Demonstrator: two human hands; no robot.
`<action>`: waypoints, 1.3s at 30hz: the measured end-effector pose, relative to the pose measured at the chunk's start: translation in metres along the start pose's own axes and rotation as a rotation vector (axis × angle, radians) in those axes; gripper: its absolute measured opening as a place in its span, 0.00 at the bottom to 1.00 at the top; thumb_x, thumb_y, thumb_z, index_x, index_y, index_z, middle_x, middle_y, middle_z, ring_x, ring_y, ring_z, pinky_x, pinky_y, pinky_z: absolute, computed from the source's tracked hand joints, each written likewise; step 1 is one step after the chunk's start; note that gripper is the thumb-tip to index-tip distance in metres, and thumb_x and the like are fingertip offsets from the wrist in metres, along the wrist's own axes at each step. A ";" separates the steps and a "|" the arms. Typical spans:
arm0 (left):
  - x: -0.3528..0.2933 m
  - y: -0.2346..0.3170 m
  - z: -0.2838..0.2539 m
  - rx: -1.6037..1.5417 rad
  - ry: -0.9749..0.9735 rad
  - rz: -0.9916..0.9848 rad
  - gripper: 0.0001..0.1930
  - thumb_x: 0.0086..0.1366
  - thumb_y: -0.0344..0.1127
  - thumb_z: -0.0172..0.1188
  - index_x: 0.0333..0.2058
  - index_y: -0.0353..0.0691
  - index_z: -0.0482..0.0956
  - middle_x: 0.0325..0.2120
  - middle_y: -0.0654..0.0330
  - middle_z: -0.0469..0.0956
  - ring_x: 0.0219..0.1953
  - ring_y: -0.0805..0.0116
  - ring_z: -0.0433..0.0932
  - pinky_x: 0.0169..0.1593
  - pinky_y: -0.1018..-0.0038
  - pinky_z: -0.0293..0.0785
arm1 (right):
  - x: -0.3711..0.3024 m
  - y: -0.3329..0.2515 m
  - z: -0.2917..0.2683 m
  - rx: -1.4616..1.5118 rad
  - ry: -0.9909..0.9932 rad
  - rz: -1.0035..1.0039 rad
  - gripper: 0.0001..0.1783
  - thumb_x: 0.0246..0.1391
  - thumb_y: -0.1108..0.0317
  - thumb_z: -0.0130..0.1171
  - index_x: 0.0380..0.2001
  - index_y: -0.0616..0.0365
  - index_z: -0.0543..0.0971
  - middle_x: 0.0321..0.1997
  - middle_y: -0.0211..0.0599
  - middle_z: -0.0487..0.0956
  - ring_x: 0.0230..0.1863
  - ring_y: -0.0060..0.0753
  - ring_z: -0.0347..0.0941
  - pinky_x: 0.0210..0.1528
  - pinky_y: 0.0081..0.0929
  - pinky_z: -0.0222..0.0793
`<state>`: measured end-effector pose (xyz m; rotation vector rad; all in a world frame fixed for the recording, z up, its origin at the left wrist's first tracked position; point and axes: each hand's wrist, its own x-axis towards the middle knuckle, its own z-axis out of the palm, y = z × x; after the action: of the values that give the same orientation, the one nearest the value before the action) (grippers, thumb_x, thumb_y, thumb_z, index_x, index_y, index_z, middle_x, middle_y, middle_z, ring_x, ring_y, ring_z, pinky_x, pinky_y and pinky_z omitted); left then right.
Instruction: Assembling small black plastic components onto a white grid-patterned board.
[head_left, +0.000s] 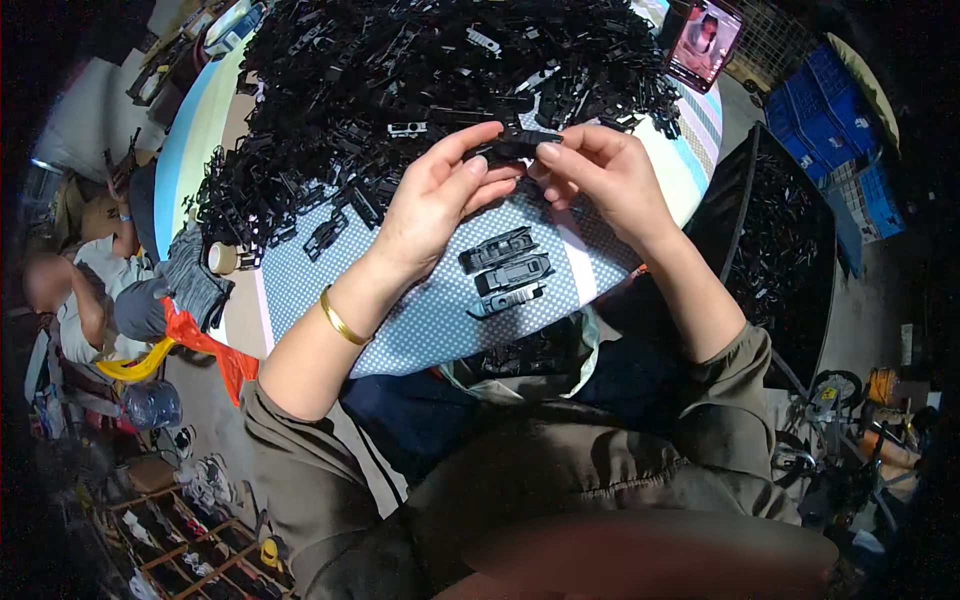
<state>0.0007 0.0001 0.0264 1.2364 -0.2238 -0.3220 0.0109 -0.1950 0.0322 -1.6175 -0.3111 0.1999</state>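
Over the near edge of a large heap of small black plastic parts (pixel 340 85), both my hands are raised and close together. A dark plastic part (pixel 520 143) spans the gap between them. My left hand (pixel 425 205), with a gold bangle on its wrist, pinches one end between thumb and index finger. The other end is gripped by the thumb and curled fingers of my right hand (pixel 615 185). The part's finer shape is lost against the heap. Below my hands, several black clip-like plastic pieces (pixel 512 270) lie side by side on the dotted tablecloth (pixel 400 330).
An open bag (pixel 590 355) holding dark parts sits at my lap. A phone (pixel 705 45) stands at the far right. To the right are a large black container of parts (pixel 785 240) and blue crates (pixel 825 110). Another person (pixel 90 300) sits at left, near a grey cloth (pixel 190 275).
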 end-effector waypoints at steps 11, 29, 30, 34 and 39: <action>0.003 -0.007 -0.007 0.023 0.026 0.046 0.20 0.65 0.26 0.41 0.56 0.31 0.58 0.44 0.52 0.72 0.44 0.70 0.73 0.51 0.77 0.71 | -0.004 0.001 0.006 0.219 -0.003 0.182 0.12 0.56 0.67 0.51 0.35 0.67 0.75 0.30 0.41 0.79 0.20 0.18 0.71 0.24 0.14 0.70; 0.000 -0.015 -0.005 0.415 0.070 0.190 0.20 0.65 0.27 0.44 0.56 0.30 0.59 0.44 0.56 0.71 0.43 0.75 0.71 0.49 0.79 0.69 | -0.002 0.005 0.003 0.261 -0.117 0.269 0.10 0.55 0.68 0.54 0.31 0.65 0.77 0.28 0.42 0.80 0.19 0.18 0.72 0.22 0.12 0.68; -0.001 -0.012 -0.004 0.406 0.071 0.176 0.21 0.64 0.27 0.47 0.55 0.30 0.60 0.43 0.56 0.72 0.42 0.76 0.72 0.47 0.80 0.69 | -0.001 0.005 0.003 0.261 -0.117 0.270 0.10 0.55 0.68 0.54 0.31 0.65 0.77 0.28 0.42 0.80 0.19 0.18 0.72 0.22 0.12 0.68; -0.004 -0.002 0.002 0.365 0.109 0.171 0.22 0.61 0.27 0.52 0.54 0.31 0.63 0.40 0.59 0.74 0.38 0.78 0.73 0.45 0.81 0.70 | -0.001 0.006 0.009 0.308 -0.098 0.235 0.09 0.53 0.68 0.55 0.34 0.64 0.74 0.27 0.40 0.79 0.18 0.19 0.72 0.22 0.13 0.68; -0.004 0.002 0.001 0.346 0.089 0.163 0.22 0.60 0.27 0.54 0.53 0.31 0.64 0.40 0.59 0.74 0.39 0.77 0.73 0.44 0.81 0.70 | 0.001 0.011 0.010 -0.170 0.132 -0.069 0.18 0.47 0.69 0.62 0.39 0.67 0.70 0.29 0.34 0.77 0.24 0.16 0.70 0.25 0.14 0.66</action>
<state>-0.0030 0.0017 0.0286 1.5591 -0.3110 -0.0871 0.0095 -0.1862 0.0205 -1.7759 -0.2874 0.0136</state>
